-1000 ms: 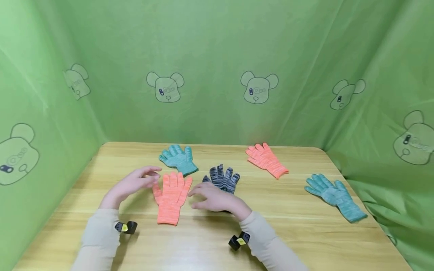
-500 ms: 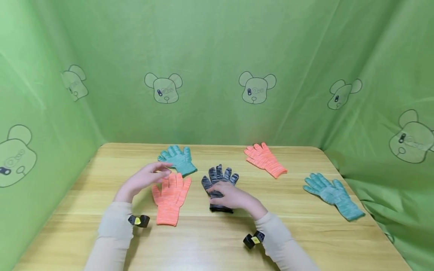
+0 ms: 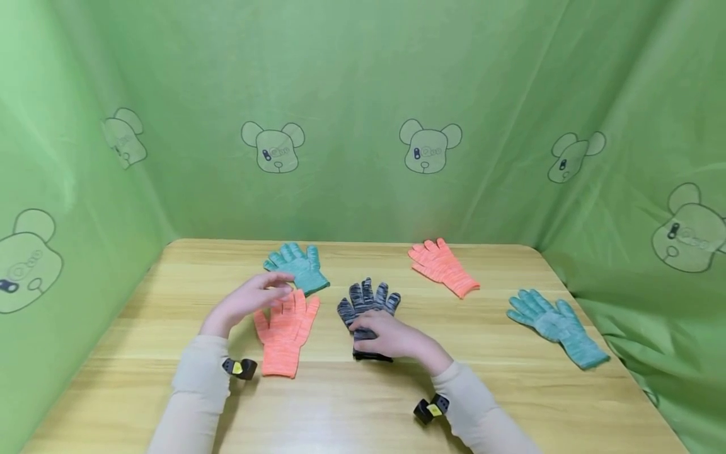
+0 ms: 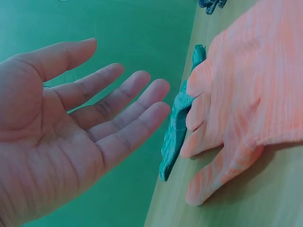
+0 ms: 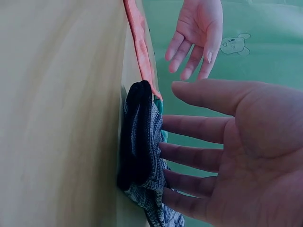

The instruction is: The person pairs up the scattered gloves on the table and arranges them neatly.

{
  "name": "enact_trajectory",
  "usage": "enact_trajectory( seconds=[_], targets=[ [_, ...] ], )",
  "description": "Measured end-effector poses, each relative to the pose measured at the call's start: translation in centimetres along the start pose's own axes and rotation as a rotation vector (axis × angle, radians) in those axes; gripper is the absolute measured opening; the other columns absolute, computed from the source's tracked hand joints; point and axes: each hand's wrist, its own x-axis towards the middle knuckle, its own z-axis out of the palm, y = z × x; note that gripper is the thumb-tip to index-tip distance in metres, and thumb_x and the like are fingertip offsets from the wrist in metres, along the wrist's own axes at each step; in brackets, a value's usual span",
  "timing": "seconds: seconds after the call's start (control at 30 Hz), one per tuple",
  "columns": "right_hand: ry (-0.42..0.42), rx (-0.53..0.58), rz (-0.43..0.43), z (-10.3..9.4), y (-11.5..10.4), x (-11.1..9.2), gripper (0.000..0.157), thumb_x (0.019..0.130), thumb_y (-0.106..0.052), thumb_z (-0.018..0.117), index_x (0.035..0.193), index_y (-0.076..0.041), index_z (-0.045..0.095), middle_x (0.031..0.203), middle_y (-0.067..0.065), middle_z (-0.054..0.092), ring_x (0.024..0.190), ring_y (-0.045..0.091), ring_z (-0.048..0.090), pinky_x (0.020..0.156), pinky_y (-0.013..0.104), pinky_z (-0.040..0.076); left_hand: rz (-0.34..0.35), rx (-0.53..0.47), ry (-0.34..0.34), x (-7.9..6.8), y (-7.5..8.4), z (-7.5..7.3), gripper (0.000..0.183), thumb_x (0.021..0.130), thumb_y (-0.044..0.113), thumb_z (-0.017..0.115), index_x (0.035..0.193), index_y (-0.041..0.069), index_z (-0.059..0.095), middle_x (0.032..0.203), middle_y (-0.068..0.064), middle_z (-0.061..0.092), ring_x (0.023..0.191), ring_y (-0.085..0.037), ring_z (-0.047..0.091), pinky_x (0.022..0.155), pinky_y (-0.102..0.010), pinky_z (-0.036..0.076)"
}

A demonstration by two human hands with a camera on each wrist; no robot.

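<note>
Streaky dark glove (image 3: 364,304), seemingly black-cuffed

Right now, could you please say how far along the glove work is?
Apparently done: five gloves laid on the table. In hand: right hand touching the black-grey glove; left hand by the near orange glove. Remaining: far orange glove, two teal gloves, unheld.

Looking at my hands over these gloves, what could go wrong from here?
Your right hand is over the dark striped glove with fairly straight fingers, so it might just push or bunch the fabric. Your left hand hangs by the nearer orange glove and a teal glove; those two lie close together, so a grab could drag both.
</note>
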Motion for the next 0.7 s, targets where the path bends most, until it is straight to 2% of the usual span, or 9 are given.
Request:
enact_trajectory(
  seconds=[0.4,0.53,0.7],
  targets=[
    [0.037,0.056,-0.026,-0.9,0.6,-0.3,0.038,0.098,-0.025,0.057,0.130,-0.005,0.059,0.138,0.017,0.055,0.131,0.038,0.047,0.110,0.057,0.038,-0.005,0.027,0.013,0.4,0.3,0.4,0.051,0.101,0.026,0.052,0.145,0.004,0.040,0.149,-0.022,0.043,0.130,-0.040,0.049,0.107,-0.055,0.044],
    [0.063,0.068,-0.006,-1.9,0.9,-0.6,0.039,0.098,-0.026,0.057,0.132,-0.005,0.058,0.139,0.019,0.054,0.133,0.040,0.044,0.112,0.059,0.036,-0.011,0.017,0.009,0.6,0.8,0.8,0.050,0.101,0.028,0.052,0.145,0.008,0.042,0.147,-0.022,0.045,0.128,-0.042,0.051,0.106,-0.056,0.044],
    [0.129,0.075,0.043,-3.6,1.6,-1.7,0.043,0.097,-0.026,0.057,0.134,-0.004,0.056,0.141,0.022,0.051,0.135,0.043,0.042,0.114,0.060,0.033,0.024,0.018,0.006,1.5,1.7,1.7,0.046,0.101,0.029,0.052,0.143,0.011,0.045,0.148,-0.019,0.044,0.131,-0.038,0.049,0.108,-0.056,0.043]
  ],
)
